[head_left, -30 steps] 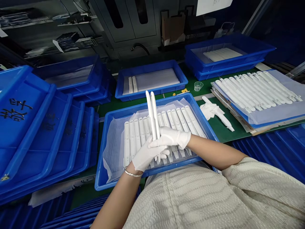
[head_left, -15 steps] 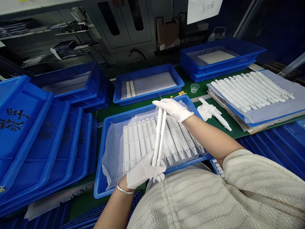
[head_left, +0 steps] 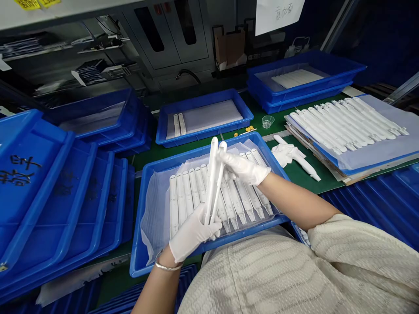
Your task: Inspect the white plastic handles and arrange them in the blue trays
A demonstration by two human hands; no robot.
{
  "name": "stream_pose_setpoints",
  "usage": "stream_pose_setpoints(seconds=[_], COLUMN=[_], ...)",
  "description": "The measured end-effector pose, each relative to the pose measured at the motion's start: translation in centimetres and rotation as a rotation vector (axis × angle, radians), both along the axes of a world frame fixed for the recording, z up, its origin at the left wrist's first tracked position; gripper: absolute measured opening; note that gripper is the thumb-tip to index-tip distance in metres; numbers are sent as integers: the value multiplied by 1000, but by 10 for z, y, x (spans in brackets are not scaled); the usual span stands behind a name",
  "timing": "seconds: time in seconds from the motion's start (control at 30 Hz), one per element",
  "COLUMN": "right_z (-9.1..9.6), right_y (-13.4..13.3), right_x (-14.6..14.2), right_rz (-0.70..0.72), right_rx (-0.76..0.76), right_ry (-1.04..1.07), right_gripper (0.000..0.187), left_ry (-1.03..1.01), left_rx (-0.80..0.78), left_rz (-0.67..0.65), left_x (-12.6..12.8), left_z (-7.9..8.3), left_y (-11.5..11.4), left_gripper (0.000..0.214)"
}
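Two long, narrow white plastic parts stand tilted over a blue tray (head_left: 153, 168), splayed apart at the top. My left hand (head_left: 193, 231), in a white glove, is closed round the lower ends of both the left white plastic part (head_left: 211, 176) and the right white plastic part (head_left: 219, 181). My gloved right hand (head_left: 245, 168) has its fingers closed at the upper end of the right one; its thumb is partly hidden. Beneath them, a row of similar white parts (head_left: 178, 196) lies on thin white paper in the tray. My hands cover some of that row.
Behind is a blue tray (head_left: 247, 117) holding two white parts. Stacked blue trays (head_left: 62, 196) lean at left. On the right, many white parts (head_left: 356, 124) lie on a paper-covered stack. A clear cup (head_left: 267, 121), yellow bits and a white-wrapped part (head_left: 306, 165) sit on the green bench.
The two parts have spread apart at their upper ends. My right hand has come down and right from their tops to the side of the right part. My left hand still grips the lower ends.
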State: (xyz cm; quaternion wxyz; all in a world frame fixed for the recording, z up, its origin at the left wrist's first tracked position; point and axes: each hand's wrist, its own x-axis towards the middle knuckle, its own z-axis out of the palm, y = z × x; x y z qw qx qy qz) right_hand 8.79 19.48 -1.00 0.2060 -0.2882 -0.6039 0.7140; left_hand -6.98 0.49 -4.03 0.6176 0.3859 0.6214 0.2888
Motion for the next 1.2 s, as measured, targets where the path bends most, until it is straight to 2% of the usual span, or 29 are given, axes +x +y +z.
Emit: stream_pose_setpoints(seconds=[0.07, 0.17, 0.3, 0.43, 0.63, 0.9, 1.07, 1.13, 1.2], right_z=[-1, -3, -7, -7, 1, -2, -7, -6, -2], right_y=[-10, -14, -10, -10, -12, -12, -11, -10, -8], right_x=[-1, -3, -4, -3, -2, -1, -3, -2, 0], right_rz=[9, -55, -69, -74, -77, -95, -101, -93, -141], right_rx=[10, -12, -9, -21, -61, -86, -37, -17, 40], right_ry=[11, 19, 71, 101, 127, 132, 114, 105, 111], right_gripper=[57, 47, 42, 42, 42, 39, 40, 41, 41], left_ry=[98, 202, 343, 395, 501, 504, 519, 518, 520], left_rx=[68, 152, 249, 273, 232, 151, 176, 202, 212], left_rz=[30, 97, 223, 282, 308, 327, 314, 282, 263], left_x=[1, 3, 6, 5, 3, 11, 8, 3, -2], left_z=[-6, -10, -9, -11, -14, -2, -2, -5, -8], left_y=[3, 5, 6, 7, 7, 8, 10, 9, 7], left_gripper=[48, 46, 52, 52, 47, 39, 38, 39, 40])
